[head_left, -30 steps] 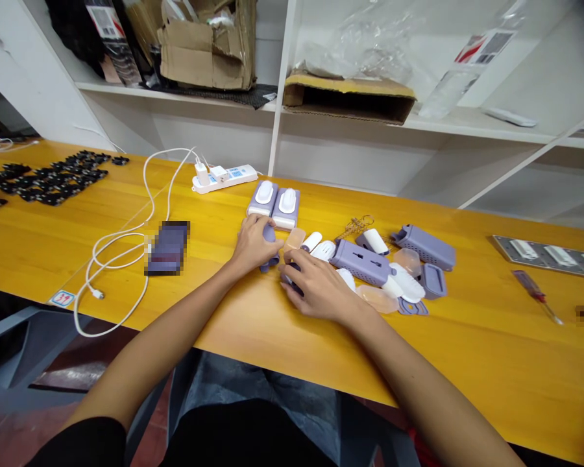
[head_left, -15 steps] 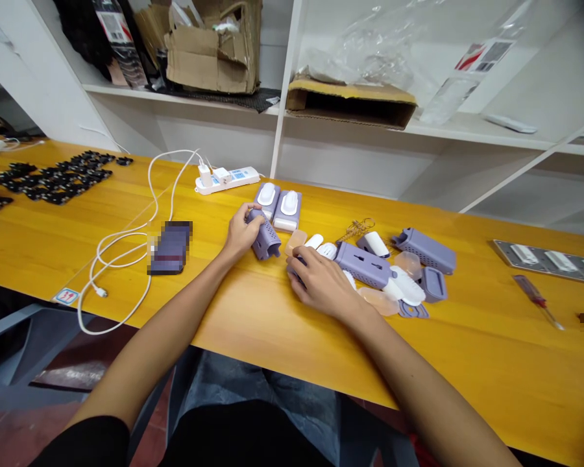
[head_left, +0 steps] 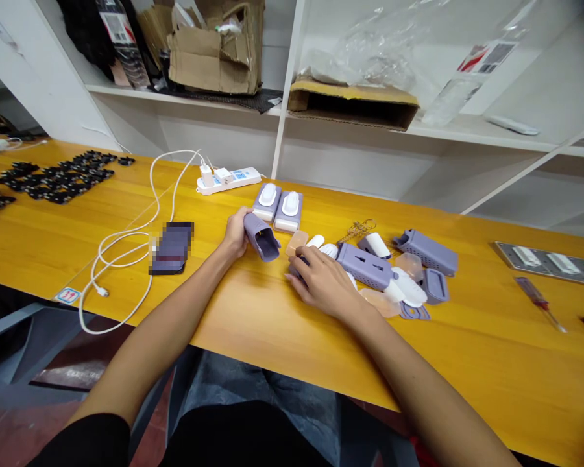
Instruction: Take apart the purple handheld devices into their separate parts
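My left hand is closed round a hollow purple plastic housing, holding it tilted with its open end toward me. My right hand rests low among the loose parts, its fingers curled over something mostly hidden, of which a little purple shows. Beside its fingertips lie a translucent orange cap and small white pieces. Just right of that hand is a purple perforated housing with two slots. Behind the held housing, two purple units with white tops stand side by side.
Further right are another purple housing, a purple cup, a white oval part and a screwdriver. On the left lie a phone, a white cable and a power strip. Shelves rise behind.
My left hand has turned the purple housing so its hollow end now faces me, and has shifted slightly left. My right hand has stayed nearly in place over the parts.
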A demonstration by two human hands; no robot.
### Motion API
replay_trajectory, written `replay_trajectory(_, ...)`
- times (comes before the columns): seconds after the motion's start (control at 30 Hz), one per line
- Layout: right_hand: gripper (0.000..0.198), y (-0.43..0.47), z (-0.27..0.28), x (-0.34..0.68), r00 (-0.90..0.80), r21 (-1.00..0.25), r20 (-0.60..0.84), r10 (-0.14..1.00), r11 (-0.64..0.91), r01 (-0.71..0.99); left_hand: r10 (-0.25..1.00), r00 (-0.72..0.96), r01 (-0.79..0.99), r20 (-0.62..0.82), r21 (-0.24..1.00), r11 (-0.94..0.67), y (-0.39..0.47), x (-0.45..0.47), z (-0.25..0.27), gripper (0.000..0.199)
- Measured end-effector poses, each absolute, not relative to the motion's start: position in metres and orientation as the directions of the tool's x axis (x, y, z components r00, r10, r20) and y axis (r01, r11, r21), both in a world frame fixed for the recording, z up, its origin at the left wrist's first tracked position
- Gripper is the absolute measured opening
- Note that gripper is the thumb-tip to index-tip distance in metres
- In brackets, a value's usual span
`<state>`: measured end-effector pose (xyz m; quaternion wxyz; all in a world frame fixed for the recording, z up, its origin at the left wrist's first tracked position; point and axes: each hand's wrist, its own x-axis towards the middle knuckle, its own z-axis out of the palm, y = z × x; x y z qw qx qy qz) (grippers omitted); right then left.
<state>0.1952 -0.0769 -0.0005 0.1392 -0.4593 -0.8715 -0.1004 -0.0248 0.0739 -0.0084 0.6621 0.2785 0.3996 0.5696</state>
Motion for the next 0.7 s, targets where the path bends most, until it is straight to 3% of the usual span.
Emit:
replay_trajectory(0.2, 0.036, -0.076, 0.000, 0.198, -0.541, 0.057, 0.477, 0.693, 0.589, 0.806, 0.961, 0.105, -0.513, -0.257, 0.813, 0.274, 0.066, -0.021, 0.002, 0.026)
replay_trajectory(0.37, 0.057, -0.078, 0.002, 0.195, -0.546, 0.066, 0.663, 0.512, 0.686, 0.724, 0.955, 0.142, -0.478, -0.261, 0.826, 0.297, 0.057, -0.014, 0.003, 0.027)
replay_trajectory(0.5, 0.058, -0.078, 0.002, 0.193, -0.559, 0.120, 0.691, 0.458, 0.691, 0.713, 0.962, 0.145, -0.450, -0.230, 0.851, 0.271, 0.051, -0.008, 0.001, 0.025)
replay_trajectory(0.63, 0.074, -0.077, 0.000, 0.194, -0.486, 0.085, 0.791, 0.371, 0.720, 0.688, 0.967, 0.146, -0.416, -0.210, 0.873, 0.253, 0.045, -0.002, -0.002, 0.024)
replay_trajectory(0.7, 0.071, -0.078, 0.000, 0.195, -0.484, 0.107, 0.807, 0.339, 0.722, 0.683, 0.969, 0.142, -0.406, -0.204, 0.880, 0.245, 0.043, 0.001, -0.003, 0.025)
